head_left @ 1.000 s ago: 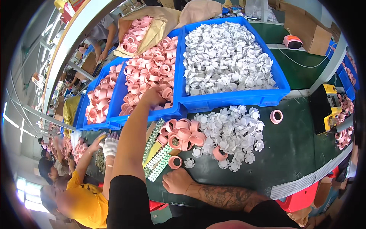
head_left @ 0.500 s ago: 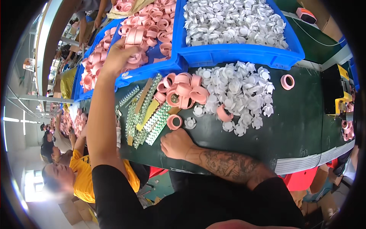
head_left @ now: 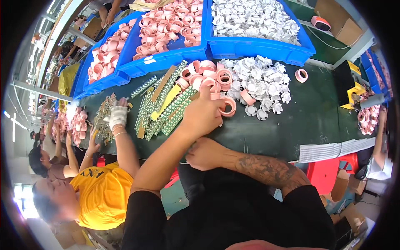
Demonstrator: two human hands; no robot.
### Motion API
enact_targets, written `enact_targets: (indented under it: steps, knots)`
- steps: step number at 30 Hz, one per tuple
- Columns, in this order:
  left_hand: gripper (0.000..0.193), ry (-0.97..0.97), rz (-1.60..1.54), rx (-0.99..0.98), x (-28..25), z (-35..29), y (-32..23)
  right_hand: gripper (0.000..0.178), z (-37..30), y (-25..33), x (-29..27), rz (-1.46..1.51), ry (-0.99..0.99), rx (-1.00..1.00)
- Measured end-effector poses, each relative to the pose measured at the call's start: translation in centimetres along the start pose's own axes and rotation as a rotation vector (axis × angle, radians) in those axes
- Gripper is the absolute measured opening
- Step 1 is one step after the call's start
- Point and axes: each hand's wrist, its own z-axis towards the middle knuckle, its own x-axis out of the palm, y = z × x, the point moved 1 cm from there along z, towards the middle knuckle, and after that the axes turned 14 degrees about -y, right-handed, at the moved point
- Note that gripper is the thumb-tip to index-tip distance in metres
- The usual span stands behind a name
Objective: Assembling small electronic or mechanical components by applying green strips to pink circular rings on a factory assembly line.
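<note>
My left hand (head_left: 203, 114) is over the near side of a heap of pink plastic rings (head_left: 207, 66), its fingers closed around pink rings. One ring (head_left: 228, 107) shows its dark inside beside the fingers. Just below, at the table's near edge, my right hand (head_left: 207, 154) rests curled in a fist; its palm side is hidden. A pile of white petal-edged plastic caps (head_left: 262, 85) adjoins the rings on the right. Left of my hand lie green-and-silver strips (head_left: 150, 110) with small parts in rows, along with brown and yellow strips.
Blue bins of pink rings (head_left: 125, 68) and white caps (head_left: 306, 41) line the far side. A lone pink ring (head_left: 301, 75) and a black-and-yellow device (head_left: 350, 87) are at right. To the left, a co-worker's gloved hand (head_left: 118, 116) reaches over small parts. A red stool (head_left: 323, 177) stands below.
My left hand has come from the pink-ring bin toward me, down to the ring heap, carrying rings. My right hand stays in a fist near the edge. The view has shifted.
</note>
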Motion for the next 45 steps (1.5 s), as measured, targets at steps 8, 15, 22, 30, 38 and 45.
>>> enact_targets:
  steps: [8,15,22,30,38,45]
  knots:
    - [0.050,-0.234,-0.126,0.160,1.7,-1.2,1.8,0.037,-1.0,-0.8,-9.5,-0.475,-0.233,0.168]
    - [0.055,-0.346,-0.345,0.094,-1.3,-2.8,5.0,0.071,-1.2,-3.5,-6.9,-0.626,-0.220,0.236]
    - [0.039,-0.520,-0.422,-0.077,-3.1,-5.7,10.1,0.063,2.5,-4.3,-5.4,-0.778,-0.122,0.388]
    - [0.080,-0.545,0.085,-0.266,0.4,-7.4,13.6,0.038,4.8,-4.8,-3.9,-0.733,0.015,0.208]
    - [0.079,-0.531,0.022,-0.265,0.1,-8.8,15.4,0.023,3.5,-8.2,-5.8,-0.926,-0.156,0.230]
    - [0.089,-0.539,0.057,-0.340,-1.2,-9.6,15.8,0.031,9.7,-7.0,-5.7,-0.597,-0.259,0.109]
